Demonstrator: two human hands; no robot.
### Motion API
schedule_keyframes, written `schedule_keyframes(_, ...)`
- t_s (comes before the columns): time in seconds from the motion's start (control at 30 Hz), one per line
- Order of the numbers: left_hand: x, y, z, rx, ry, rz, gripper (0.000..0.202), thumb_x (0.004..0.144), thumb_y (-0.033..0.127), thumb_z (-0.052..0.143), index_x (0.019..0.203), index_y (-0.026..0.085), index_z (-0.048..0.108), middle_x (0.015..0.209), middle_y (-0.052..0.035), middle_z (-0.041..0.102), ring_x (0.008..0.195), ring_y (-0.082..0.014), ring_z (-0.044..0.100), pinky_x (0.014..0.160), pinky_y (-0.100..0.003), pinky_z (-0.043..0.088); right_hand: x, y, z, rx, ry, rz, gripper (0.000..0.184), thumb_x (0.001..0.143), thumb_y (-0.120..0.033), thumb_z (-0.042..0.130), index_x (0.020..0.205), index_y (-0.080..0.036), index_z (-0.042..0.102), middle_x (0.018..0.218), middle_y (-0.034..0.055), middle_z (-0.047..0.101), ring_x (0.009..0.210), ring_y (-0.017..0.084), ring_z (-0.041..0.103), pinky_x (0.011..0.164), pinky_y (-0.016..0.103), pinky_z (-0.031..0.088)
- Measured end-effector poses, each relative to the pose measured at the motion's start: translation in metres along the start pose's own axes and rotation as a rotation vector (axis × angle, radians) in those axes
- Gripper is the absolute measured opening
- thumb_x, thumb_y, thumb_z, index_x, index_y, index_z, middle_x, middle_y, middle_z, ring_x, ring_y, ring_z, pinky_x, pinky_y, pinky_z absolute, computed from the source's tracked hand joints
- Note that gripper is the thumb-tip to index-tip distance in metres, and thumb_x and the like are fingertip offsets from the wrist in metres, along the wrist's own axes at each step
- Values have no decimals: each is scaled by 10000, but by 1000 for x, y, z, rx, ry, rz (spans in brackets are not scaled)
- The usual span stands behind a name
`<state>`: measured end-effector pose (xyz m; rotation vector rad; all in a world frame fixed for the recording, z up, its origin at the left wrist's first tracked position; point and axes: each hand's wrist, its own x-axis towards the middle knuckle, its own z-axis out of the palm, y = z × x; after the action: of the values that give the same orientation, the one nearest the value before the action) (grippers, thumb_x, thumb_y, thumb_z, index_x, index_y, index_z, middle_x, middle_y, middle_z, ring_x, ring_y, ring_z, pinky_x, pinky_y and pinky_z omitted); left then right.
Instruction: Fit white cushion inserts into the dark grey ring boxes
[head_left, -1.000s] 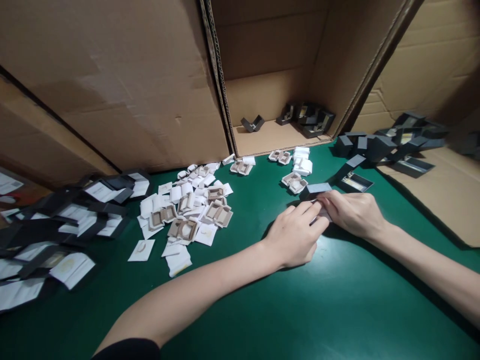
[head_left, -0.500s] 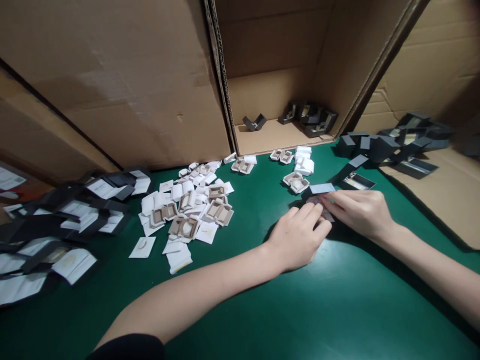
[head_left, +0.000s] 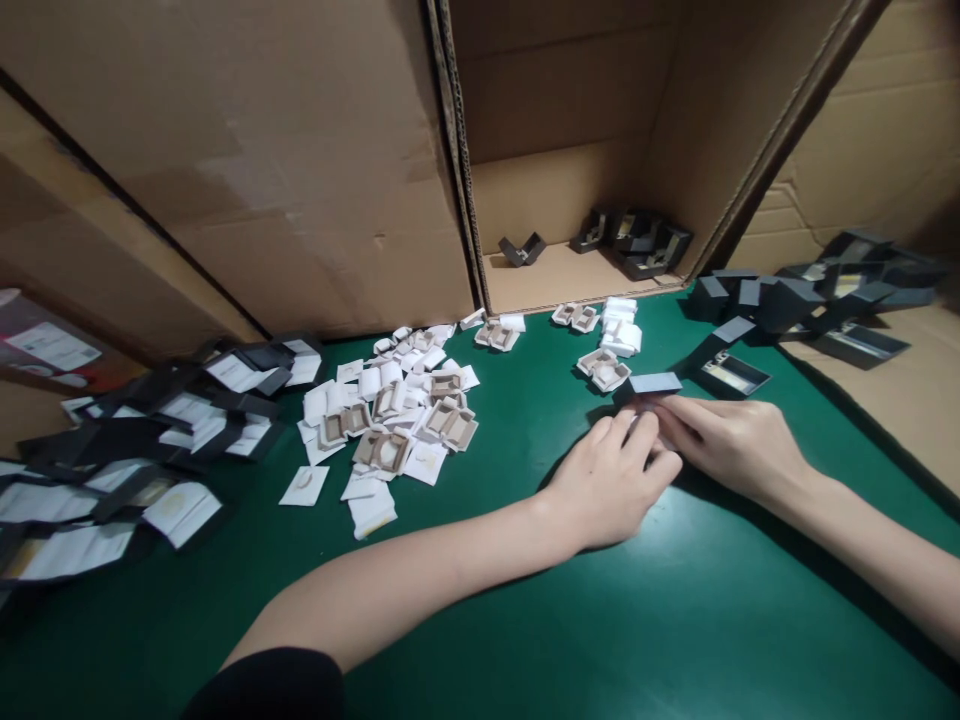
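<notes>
A small black hinged box (head_left: 655, 383) stands on the green table between my hands, its grey-lit lid edge rising behind my fingertips. From the left, my left hand (head_left: 611, 480) has its fingers curled against the front of the box. My right hand (head_left: 731, 440) pinches at its right side with thumb and fingers. Most of the box's inside is hidden by my fingers. Just behind lies an open white cardboard insert (head_left: 603, 370). Right of it, another open black box (head_left: 727, 375) sits near my right knuckles.
White inserts and cards (head_left: 390, 400) lie piled left of centre. Black boxes with white linings (head_left: 187, 420) are heaped at far left. A large cardboard carton (head_left: 540, 285) at the back holds several open black boxes (head_left: 645, 245). More black boxes (head_left: 787, 305) crowd the right on cardboard (head_left: 900, 410).
The view has shifted slightly, so everything sits a little further right. My fingers have moved slightly at the box, and a pale piece seen between them is now mostly hidden.
</notes>
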<state>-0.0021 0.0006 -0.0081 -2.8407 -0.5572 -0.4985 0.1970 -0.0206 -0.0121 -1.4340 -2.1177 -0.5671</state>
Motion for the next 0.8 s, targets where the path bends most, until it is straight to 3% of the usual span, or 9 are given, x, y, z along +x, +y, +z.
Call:
schedule_keyframes(0.17, -1, -1, -1, -12, -19, -28, 364, 870, 276, 357, 1162, 78, 446, 1354, -188, 374, 1285, -296, 425, 979, -334, 429, -3, 1, 1, -65, -87, -17, 215, 926, -259, 498, 1009, -182, 681, 646, 35, 668, 422, 133, 520, 413, 268, 300)
schedule_keyframes(0.33, -1, 1, 1, -20, -37, -58, 399, 870, 302, 353, 1197, 92, 440, 1338, -188, 386, 1256, -287, 437, 901, -327, 458, 10, -2, -9, 55, 102, -200, 142, 858, -143, 576, 940, -200, 678, 766, 35, 718, 585, 140, 654, 522, 240, 457)
schedule_keyframes(0.43, 0, 2, 6, -49, -23, -52, 443, 865, 273, 351, 1255, 82, 435, 1301, -196, 428, 1215, -285, 469, 903, -353, 469, 31, -17, -17, 110, 190, -305, 168, 820, -109, 618, 951, -201, 670, 736, 28, 708, 600, 131, 648, 554, 235, 471)
schedule_keyframes(0.5, 0, 2, 9, -80, -55, -32, 428, 859, 259, 352, 1231, 91, 481, 1279, -181, 469, 1205, -294, 483, 925, -392, 472, 51, -34, -16, 98, 182, -404, 148, 820, -119, 625, 948, -182, 666, 687, 14, 683, 595, 132, 630, 530, 239, 446)
schedule_keyframes(0.57, -1, 1, 11, -139, -123, -19, 419, 861, 274, 351, 1220, 128, 511, 1291, -131, 492, 1177, -269, 507, 946, -408, 484, 75, -55, -8, 123, 157, -400, 113, 863, -134, 578, 928, -174, 661, 686, 4, 668, 588, 122, 602, 561, 246, 442)
schedule_keyframes(0.63, -2, -1, 10, -170, -140, -30, 439, 875, 281, 334, 1263, 145, 488, 1349, -97, 462, 1217, -248, 488, 995, -394, 488, 101, -77, 10, 140, -12, -327, 178, 918, -172, 489, 945, -178, 665, 737, 24, 665, 666, 141, 616, 576, 247, 427)
schedule_keyframes(0.73, -4, -6, 4, -166, -76, -56, 499, 879, 311, 349, 1321, 90, 417, 1406, -124, 394, 1339, -258, 378, 1096, -359, 449, 137, -103, 46, 261, -306, -168, 278, 928, -161, 411, 1076, -143, 645, 997, 109, 661, 896, 201, 623, 700, 276, 459)
schedule_keyframes(0.8, -5, -9, -1, -186, -59, -70, 515, 871, 348, 368, 1304, 73, 416, 1368, -130, 422, 1323, -252, 385, 1114, -336, 441, 155, -115, 69, 290, -345, -179, 390, 884, -116, 436, 1257, -94, 550, 1112, 156, 627, 995, 231, 599, 786, 301, 464)
